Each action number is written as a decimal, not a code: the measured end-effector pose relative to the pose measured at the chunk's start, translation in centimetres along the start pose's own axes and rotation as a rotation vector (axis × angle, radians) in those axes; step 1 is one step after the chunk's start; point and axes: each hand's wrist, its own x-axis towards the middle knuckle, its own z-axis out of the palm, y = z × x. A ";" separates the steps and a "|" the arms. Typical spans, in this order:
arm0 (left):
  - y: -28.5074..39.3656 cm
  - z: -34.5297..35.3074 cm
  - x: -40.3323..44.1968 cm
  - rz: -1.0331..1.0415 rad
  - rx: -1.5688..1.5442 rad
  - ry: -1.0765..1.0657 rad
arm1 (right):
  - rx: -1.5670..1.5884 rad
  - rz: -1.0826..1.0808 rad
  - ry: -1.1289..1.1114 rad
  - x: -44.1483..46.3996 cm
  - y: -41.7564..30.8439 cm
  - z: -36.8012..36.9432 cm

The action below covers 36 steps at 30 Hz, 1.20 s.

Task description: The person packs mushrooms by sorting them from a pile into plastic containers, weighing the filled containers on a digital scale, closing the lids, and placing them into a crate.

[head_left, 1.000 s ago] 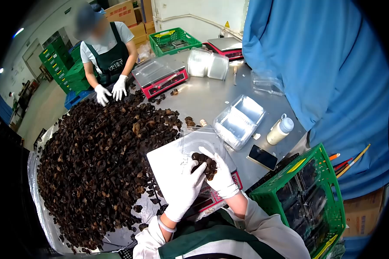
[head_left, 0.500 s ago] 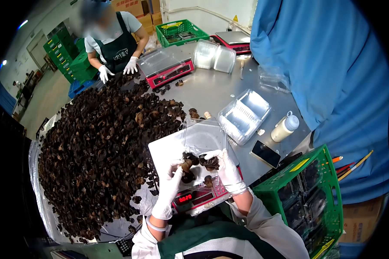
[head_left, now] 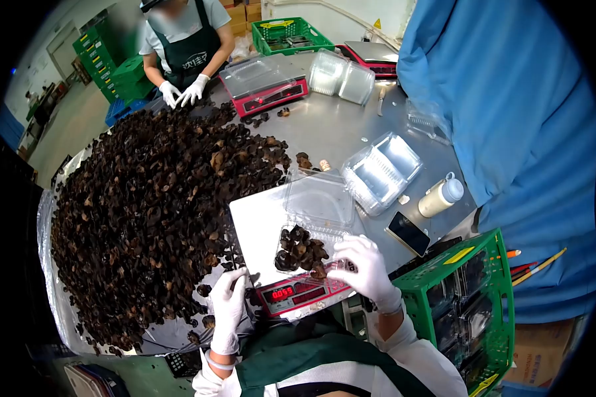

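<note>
A clear plastic clamshell box [head_left: 321,198] lies open on a scale [head_left: 255,221], its lid folded back. Inside its near half is a small heap of dark wood ear mushrooms [head_left: 301,248]. The red display [head_left: 283,292] reads 0.055. My gloved right hand [head_left: 367,270] is at the box's right front corner, fingers apart, close to a brown mushroom piece at the rim; whether it touches the piece I cannot tell. My gloved left hand [head_left: 228,306] is left of the scale beside the big mushroom pile [head_left: 159,225], fingers bent and apart, with nothing visible in them.
Stacked clear boxes [head_left: 381,173], a bottle [head_left: 440,196] and a phone [head_left: 408,233] lie to the right. A green crate [head_left: 414,311] of filled boxes stands at my right. Across the table, a co-worker's gloved hands [head_left: 182,94] are at the pile, near another scale [head_left: 271,97].
Both hands held mushrooms over the box; those now lie in it. My left hand has moved left and down, my right slightly right. The display went from 0.020 to 0.055.
</note>
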 end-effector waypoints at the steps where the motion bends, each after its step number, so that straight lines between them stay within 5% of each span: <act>1: -0.9 -0.7 -0.8 0.005 0.026 0.020 | -0.142 -0.023 -0.088 -0.7 -0.3 0.3; 8: -2.4 -3.2 -7.3 -0.328 -0.084 -0.058 | -0.300 -0.094 -0.178 -0.4 0.6 3.3; 11: -4.3 -4.6 -9.8 -0.125 0.030 -0.178 | -0.335 -0.065 -0.091 1.4 -0.9 3.3; 14: -6.0 -7.4 -12.5 -0.235 0.022 -0.245 | -0.242 -0.151 -0.048 2.7 -2.6 4.3; 17: -8.9 -10.5 -15.1 -0.459 0.044 0.011 | 0.082 -0.156 -0.074 3.9 -6.4 6.5; 21: -13.7 -13.9 -16.4 -0.431 0.185 0.445 | 0.335 -0.175 -0.348 4.7 -11.3 13.3; 25: -15.6 -14.9 -15.4 -0.284 0.512 0.384 | 0.425 -0.092 -0.569 3.7 -11.6 24.3; 27: -15.5 -15.0 -14.5 -0.160 0.625 0.295 | 0.287 -0.295 -0.423 3.2 -12.3 28.3; 32: -17.2 -15.3 -14.2 -0.100 0.563 0.136 | -0.200 -0.438 -0.358 0.9 -12.9 33.5; 36: -18.9 -16.5 -14.9 -0.074 0.262 0.171 | 0.045 -0.247 -0.444 0.2 -11.3 32.4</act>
